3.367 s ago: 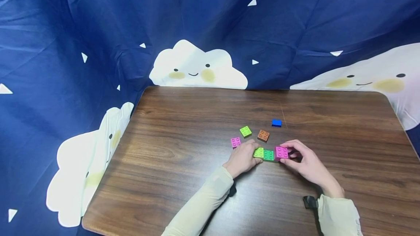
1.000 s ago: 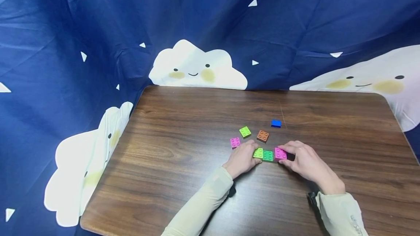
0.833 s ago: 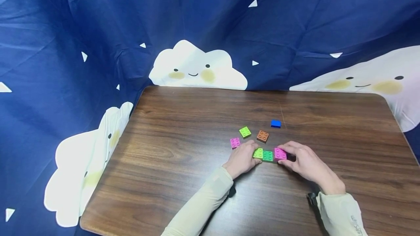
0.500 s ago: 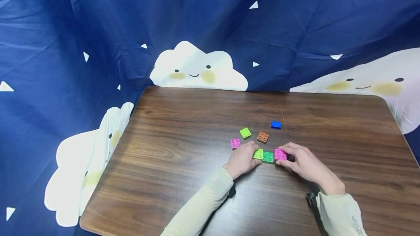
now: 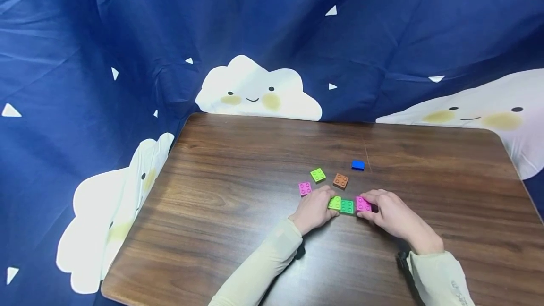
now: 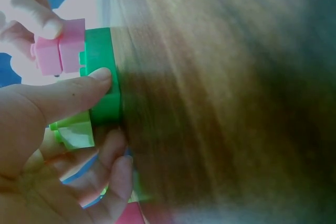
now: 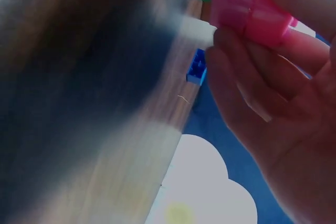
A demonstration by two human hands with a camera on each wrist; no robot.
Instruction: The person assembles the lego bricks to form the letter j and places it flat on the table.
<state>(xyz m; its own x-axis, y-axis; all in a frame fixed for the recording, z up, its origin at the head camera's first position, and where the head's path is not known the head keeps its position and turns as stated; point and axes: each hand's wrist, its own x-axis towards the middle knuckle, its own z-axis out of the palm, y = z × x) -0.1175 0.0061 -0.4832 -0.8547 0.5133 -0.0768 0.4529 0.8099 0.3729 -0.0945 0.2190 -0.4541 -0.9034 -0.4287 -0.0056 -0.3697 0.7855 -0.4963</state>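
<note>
A long green building brick point(image 5: 347, 207) lies on the table, with a lime brick point(image 5: 335, 203) on its left end. My left hand point(image 5: 313, 208) grips these two; in the left wrist view its thumb point(image 6: 94, 82) presses the green brick's side. At the other end, my right hand point(image 5: 393, 218) pinches pink bricks point(image 5: 363, 204) between thumb and fingers. The left wrist view shows two pink bricks stacked, the inner pink brick point(image 6: 72, 45) right at the green studs. In the right wrist view, fingertips curl around the pink stack point(image 7: 231, 3).
Behind the hands lie a loose lime brick point(image 5: 318, 175), a brown brick point(image 5: 340, 181) and a blue brick point(image 5: 358, 165) on its side. Another pink brick point(image 5: 305, 189) sits by my left fingers. A blue cloth with clouds point(image 5: 259, 89) hangs behind the wooden table point(image 5: 238, 164).
Since the earliest frame, my right hand has closed in around the pink bricks, which have shifted slightly left. The left hand keeps its grip, and the head view has tilted a little.
</note>
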